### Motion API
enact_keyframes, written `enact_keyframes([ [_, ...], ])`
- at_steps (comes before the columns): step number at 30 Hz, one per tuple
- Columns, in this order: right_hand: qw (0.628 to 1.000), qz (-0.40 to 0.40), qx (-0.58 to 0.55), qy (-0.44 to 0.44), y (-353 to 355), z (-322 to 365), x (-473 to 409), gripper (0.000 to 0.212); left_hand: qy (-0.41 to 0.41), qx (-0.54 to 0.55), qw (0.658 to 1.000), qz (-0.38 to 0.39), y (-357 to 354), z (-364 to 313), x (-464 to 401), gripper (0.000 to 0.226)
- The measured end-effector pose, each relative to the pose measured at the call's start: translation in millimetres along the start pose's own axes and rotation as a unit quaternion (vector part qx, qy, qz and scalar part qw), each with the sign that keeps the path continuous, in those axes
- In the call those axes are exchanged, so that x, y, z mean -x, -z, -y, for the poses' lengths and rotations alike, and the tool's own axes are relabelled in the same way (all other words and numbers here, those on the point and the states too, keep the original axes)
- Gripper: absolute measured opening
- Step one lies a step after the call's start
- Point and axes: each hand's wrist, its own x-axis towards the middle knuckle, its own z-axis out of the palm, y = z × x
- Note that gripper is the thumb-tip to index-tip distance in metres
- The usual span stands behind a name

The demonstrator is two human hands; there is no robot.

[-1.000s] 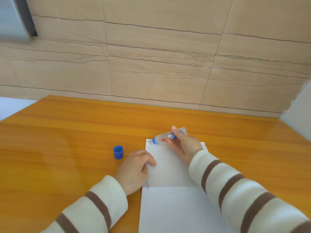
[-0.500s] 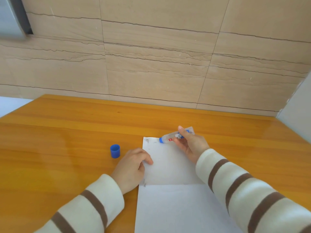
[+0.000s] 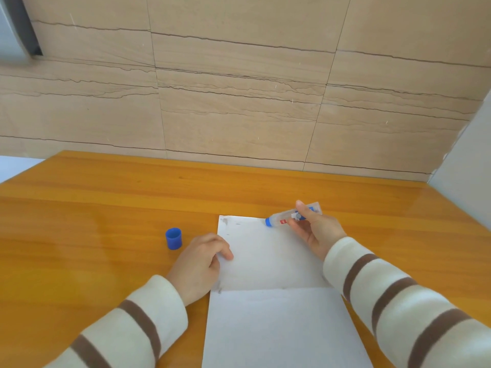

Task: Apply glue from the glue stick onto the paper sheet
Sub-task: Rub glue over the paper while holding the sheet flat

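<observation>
A beige stone-look wall (image 3: 239,102) rises behind the glossy orange wooden table (image 3: 93,208) in front of you. The paper sheet (image 3: 268,261) lies flat on that table, running from near your body out toward the wall, with a crease across its middle and a few grey smudges at its far left corner. Your right hand (image 3: 316,232) sits over the sheet's far right corner, fingers wrapped around the glue stick (image 3: 289,217) (a clear tube with a blue tip). The tube is tilted low, tip pointing left and resting at the sheet's far edge; whether the tip actually touches the paper, you cannot tell from here. Your left hand (image 3: 199,264) rests on the sheet's left edge, loosely curled and holding nothing, with the fingertips pressing down on the paper. The blue cap (image 3: 173,238) stands upright on the bare table just left of the sheet, beyond your left hand and apart from it. Both arms wear cream sleeves with brown stripes.
</observation>
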Motion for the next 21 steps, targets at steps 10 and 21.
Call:
enact_keyframes([
  [10,0.999,-0.031,-0.007,0.004,23,8,0,0.037,0.01,-0.004,1.0,-0.003,-2,0,-1,0.035],
  [21,0.997,-0.083,0.004,0.005,43,18,1,0.036,0.018,0.002,1.0,-0.006,0,-3,0,0.037],
])
